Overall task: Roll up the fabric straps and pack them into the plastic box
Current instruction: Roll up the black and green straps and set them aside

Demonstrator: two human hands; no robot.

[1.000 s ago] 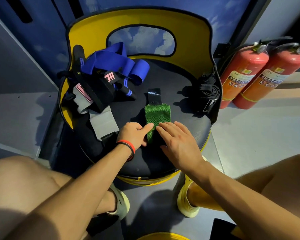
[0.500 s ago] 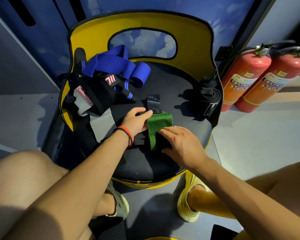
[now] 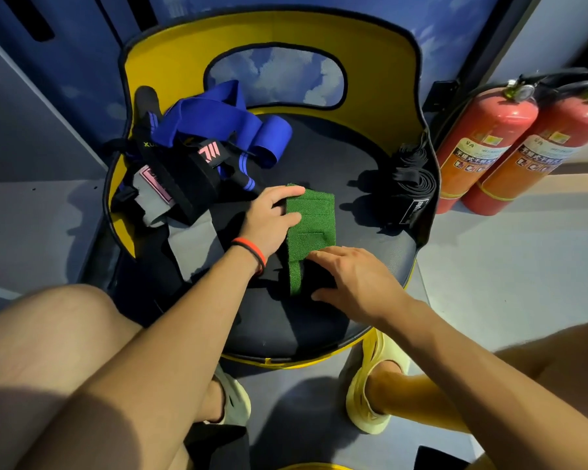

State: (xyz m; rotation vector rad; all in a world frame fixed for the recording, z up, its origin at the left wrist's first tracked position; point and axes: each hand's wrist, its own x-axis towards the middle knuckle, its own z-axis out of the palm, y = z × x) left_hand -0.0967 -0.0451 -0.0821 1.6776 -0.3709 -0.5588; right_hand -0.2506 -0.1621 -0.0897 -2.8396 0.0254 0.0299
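On the chair seat (image 3: 319, 320), the green strap (image 3: 311, 222) lies flat under both my hands, no tight roll yet.
My left hand (image 3: 269, 220) lies over the strap's far left edge, fingers fairly straight and pressing. My right hand (image 3: 357, 283) is flat and spread, fingertips on the narrow near end. My guess for a good roll: square the end, keep edges aligned, wind tight, pin the coil with one hand. Plastic box not in view. Rolled black strap (image 3: 414, 188) sits at the seat's right rim, loose blue strap (image 3: 218, 120) piled left. Writing: yellow "XU" on a black band (image 3: 148, 144), rest hidden; fire extinguisher (image 3: 482, 140) labels too small to read.
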